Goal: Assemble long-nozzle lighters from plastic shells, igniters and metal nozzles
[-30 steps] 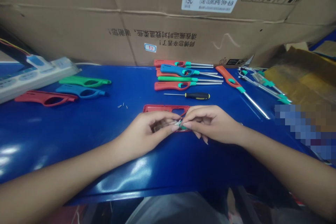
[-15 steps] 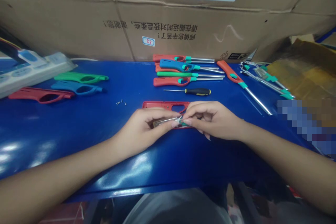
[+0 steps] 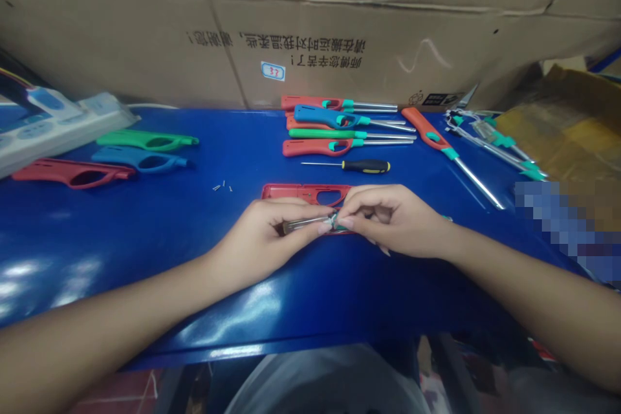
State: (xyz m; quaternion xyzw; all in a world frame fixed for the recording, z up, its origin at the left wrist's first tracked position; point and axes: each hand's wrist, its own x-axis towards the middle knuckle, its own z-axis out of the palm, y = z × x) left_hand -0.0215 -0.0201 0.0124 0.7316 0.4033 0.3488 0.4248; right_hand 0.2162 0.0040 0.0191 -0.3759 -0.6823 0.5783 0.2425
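My left hand (image 3: pixel 272 229) is closed, thumb and fingers pinching a clear, tube-like lighter fuel tank (image 3: pixel 303 224). At the tank's right end, the fingertips of my right hand (image 3: pixel 388 217) are pinched together on a small part, mostly hidden, with a bit of green showing. Just behind my hands lies a red lighter handle shell (image 3: pixel 286 192), its hollow side up. Another red piece shows under my fingertips. Several tiny screws (image 3: pixel 223 186) are scattered to the left, and a black-and-yellow screwdriver (image 3: pixel 366 167) lies beyond the shell.
Several long-nosed lighters (image 3: pixel 317 147) are grouped at the back, with an orange lighter (image 3: pixel 427 129) slanting to their right. Metal-tube inner parts (image 3: pixel 504 142) lie by a yellowish bag (image 3: pixel 567 136). Coloured handle shells (image 3: pixel 140 160) and a power strip (image 3: pixel 63 126) occupy the left; a cardboard box (image 3: pixel 145 45) stands behind.
The view has shifted slightly. Both hands keep nearly the same pose at the fuel tank, with only small movement at the fingertips.
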